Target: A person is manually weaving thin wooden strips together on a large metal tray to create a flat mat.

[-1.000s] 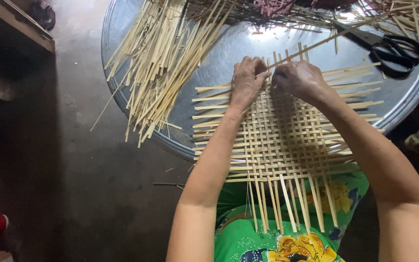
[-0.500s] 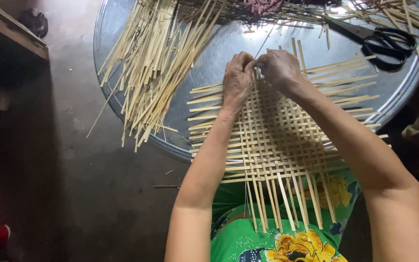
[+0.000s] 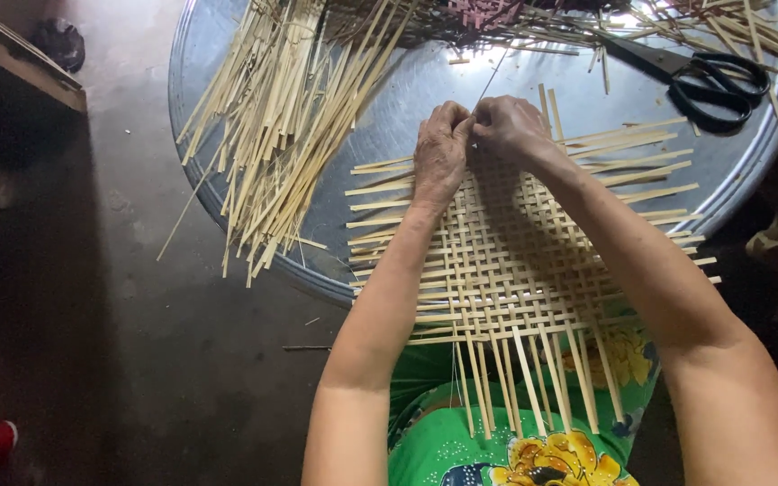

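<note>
A half-woven mat of pale bamboo strips (image 3: 506, 261) lies on a round metal tray (image 3: 389, 117) and over my lap. My left hand (image 3: 440, 148) and my right hand (image 3: 508, 126) meet at the mat's far edge, fingers pinched together on a thin bamboo strip (image 3: 490, 81) that runs away from me. Both fists are closed around it and touch each other.
A loose heap of bamboo strips (image 3: 290, 117) covers the tray's left side, more strips lie along the back. Black scissors (image 3: 700, 76) rest at the tray's right. Green flowered cloth (image 3: 515, 441) covers my lap. Dark floor and a wooden ledge (image 3: 20, 54) lie left.
Both hands have slid from the mat's upper edge toward each other and closed together on one thin strip. The view has shifted slightly.
</note>
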